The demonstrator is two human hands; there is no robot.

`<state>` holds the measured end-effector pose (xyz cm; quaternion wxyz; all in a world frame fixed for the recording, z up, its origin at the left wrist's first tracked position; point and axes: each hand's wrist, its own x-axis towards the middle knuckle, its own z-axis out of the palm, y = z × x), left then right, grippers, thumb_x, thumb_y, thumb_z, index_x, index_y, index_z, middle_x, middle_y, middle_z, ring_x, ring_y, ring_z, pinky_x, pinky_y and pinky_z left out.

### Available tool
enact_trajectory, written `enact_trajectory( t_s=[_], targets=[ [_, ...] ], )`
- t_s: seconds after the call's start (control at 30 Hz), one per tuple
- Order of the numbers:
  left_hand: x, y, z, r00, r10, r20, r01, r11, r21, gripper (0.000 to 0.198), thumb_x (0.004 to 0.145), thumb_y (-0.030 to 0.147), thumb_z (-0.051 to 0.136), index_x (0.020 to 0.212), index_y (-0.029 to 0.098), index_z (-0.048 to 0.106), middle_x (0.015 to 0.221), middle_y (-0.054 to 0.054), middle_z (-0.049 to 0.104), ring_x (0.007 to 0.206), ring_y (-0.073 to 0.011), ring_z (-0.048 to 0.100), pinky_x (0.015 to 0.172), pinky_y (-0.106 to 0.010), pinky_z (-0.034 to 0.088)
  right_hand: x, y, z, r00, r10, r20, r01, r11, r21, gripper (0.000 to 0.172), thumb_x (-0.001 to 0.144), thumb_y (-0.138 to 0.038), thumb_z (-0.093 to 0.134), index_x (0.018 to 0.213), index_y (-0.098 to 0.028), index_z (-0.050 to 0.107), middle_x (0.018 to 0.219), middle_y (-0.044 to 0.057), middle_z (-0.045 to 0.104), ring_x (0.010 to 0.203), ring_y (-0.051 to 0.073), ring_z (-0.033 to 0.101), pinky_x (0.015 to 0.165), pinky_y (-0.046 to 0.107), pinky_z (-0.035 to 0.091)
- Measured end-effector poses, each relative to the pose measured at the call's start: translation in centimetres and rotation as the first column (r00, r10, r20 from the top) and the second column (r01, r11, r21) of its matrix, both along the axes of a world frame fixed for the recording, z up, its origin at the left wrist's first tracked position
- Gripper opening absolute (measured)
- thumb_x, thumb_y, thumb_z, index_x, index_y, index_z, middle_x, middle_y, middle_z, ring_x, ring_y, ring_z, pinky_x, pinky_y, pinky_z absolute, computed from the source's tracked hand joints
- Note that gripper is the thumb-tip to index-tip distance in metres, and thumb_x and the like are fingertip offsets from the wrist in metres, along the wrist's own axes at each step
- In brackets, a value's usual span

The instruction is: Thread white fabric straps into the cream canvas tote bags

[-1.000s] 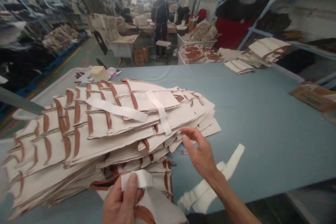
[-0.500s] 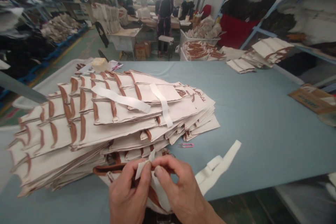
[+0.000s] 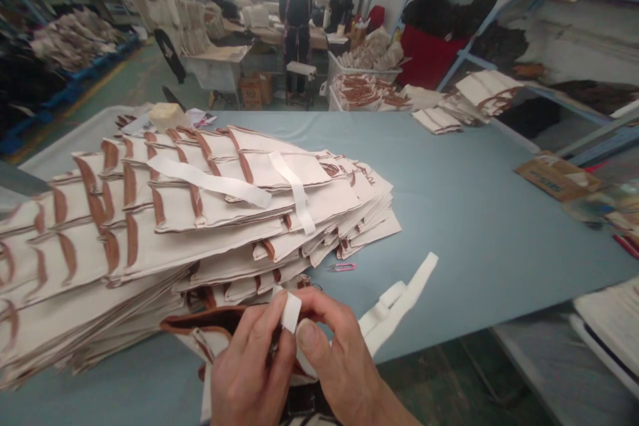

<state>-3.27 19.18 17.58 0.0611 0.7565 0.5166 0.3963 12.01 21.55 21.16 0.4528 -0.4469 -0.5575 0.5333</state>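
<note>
Low in the middle, my left hand (image 3: pixel 252 359) pinches a short white tape strip (image 3: pixel 291 313) between thumb and fingers. My right hand (image 3: pixel 344 356) is curled against the strip's other side, its thumb and forefinger close together at it. Under both hands sits a cream cloth piece with a brown-edged opening (image 3: pixel 200 323), partly hidden by my fingers. Left of centre spreads a large pile of cream cloth pieces with brown trim (image 3: pixel 200 249). On that pile lie a long white strip (image 3: pixel 210 181) and a shorter white strip (image 3: pixel 294 192).
Pink-handled thread snips (image 3: pixel 342 267) lie beside the pile on the blue-green table (image 3: pixel 464 213). A folded white strip (image 3: pixel 399 303) is right of my hands. Farther off are a cardboard box (image 3: pixel 556 176), more cloth pieces (image 3: pixel 484 96), shelves, and a standing person (image 3: pixel 295 13).
The white strip between my hands now shows a folded end turned upward, and its lower length is out of sight. The whole view has shifted right, so the table's things appear farther left.
</note>
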Motion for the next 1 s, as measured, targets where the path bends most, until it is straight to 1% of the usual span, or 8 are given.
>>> enact_trajectory(
  t_s=[0.13,0.27,0.47,0.7,0.8,0.9,0.93,1.0],
  targets=[
    [0.6,-0.1,-0.3,1.000,0.010,-0.016,-0.010,1.000,0.009,0.031,0.105,0.017,0.056,0.136,0.015,0.060,0.111,-0.010,0.076,0.095,-0.0162,0.075,0.079,-0.019,0.058,0.3,0.1,0.0,0.995,-0.048,0.092,0.050,0.998,-0.024,0.026,0.098,-0.031,0.055,0.094,-0.018,0.077,0.087,0.004,0.076,0.084,0.018,0.070,0.079,0.025,0.052],
    [1.0,0.2,-0.1,0.999,0.048,0.012,-0.048,0.999,0.008,0.026,0.104,0.017,0.056,0.129,0.015,0.064,0.105,-0.009,0.075,0.087,-0.0132,0.076,0.077,-0.017,0.057,0.7,0.1,0.1,0.991,-0.021,0.133,0.015,0.999,0.046,0.030,0.102,-0.023,0.048,0.099,-0.018,0.078,0.099,0.005,0.079,0.093,0.017,0.072,0.088,0.026,0.052],
    [1.0,0.1,0.2,0.995,0.009,0.102,-0.009,1.000,-0.008,0.027,0.102,0.013,0.054,0.127,0.015,0.065,0.108,-0.008,0.074,0.097,-0.0147,0.074,0.090,-0.021,0.057,1.3,0.2,0.2,0.985,0.040,0.165,-0.056,0.994,0.095,0.029,0.104,-0.019,0.048,0.104,-0.018,0.077,0.105,0.007,0.078,0.100,0.018,0.071,0.093,0.026,0.051],
    [0.3,-0.4,0.0,0.991,-0.030,0.132,0.045,0.992,-0.116,0.036,0.100,0.011,0.052,0.134,0.019,0.060,0.117,-0.010,0.073,0.105,-0.0202,0.073,0.093,-0.029,0.059,1.3,0.5,0.1,0.971,0.055,0.232,-0.082,0.991,0.107,0.024,0.101,-0.018,0.051,0.096,-0.019,0.075,0.100,0.006,0.078,0.096,0.019,0.071,0.091,0.030,0.052],
    [0.5,-0.6,0.1,0.985,-0.026,0.170,0.049,0.990,-0.134,0.034,0.099,0.013,0.055,0.132,0.020,0.062,0.110,-0.008,0.074,0.089,-0.0183,0.072,0.082,-0.027,0.059,1.2,0.6,-0.1,0.954,0.024,0.300,-0.055,0.994,0.097,0.024,0.100,-0.020,0.052,0.089,-0.020,0.073,0.090,0.004,0.076,0.087,0.019,0.069,0.084,0.030,0.051],
    [1.1,-0.7,0.6,0.953,0.036,0.300,0.045,0.965,-0.260,0.030,0.095,0.021,0.065,0.125,0.023,0.069,0.087,0.000,0.069,0.057,-0.0108,0.057,0.056,-0.021,0.050,1.1,0.5,-0.4,0.931,-0.010,0.366,-0.028,0.995,0.098,0.023,0.099,-0.020,0.055,0.082,-0.020,0.070,0.082,0.003,0.073,0.081,0.018,0.066,0.078,0.029,0.048],
    [1.3,-0.7,0.8,0.921,0.096,0.378,0.041,0.940,-0.340,0.028,0.092,0.025,0.069,0.120,0.024,0.072,0.081,0.003,0.066,0.052,-0.0093,0.050,0.050,-0.019,0.045,1.1,0.5,-0.6,0.929,-0.015,0.369,-0.026,0.994,0.107,0.024,0.100,-0.020,0.055,0.081,-0.020,0.070,0.082,0.002,0.073,0.081,0.018,0.066,0.077,0.029,0.048],
    [1.8,-0.5,1.3,0.805,0.262,0.533,0.062,0.856,-0.514,0.024,0.085,0.033,0.076,0.107,0.023,0.077,0.072,0.005,0.059,0.049,-0.0083,0.042,0.045,-0.018,0.036,0.9,0.4,-0.8,0.935,-0.021,0.354,-0.031,0.990,0.139,0.024,0.102,-0.021,0.054,0.083,-0.021,0.070,0.083,0.002,0.074,0.080,0.017,0.066,0.077,0.028,0.047]
  ],
)
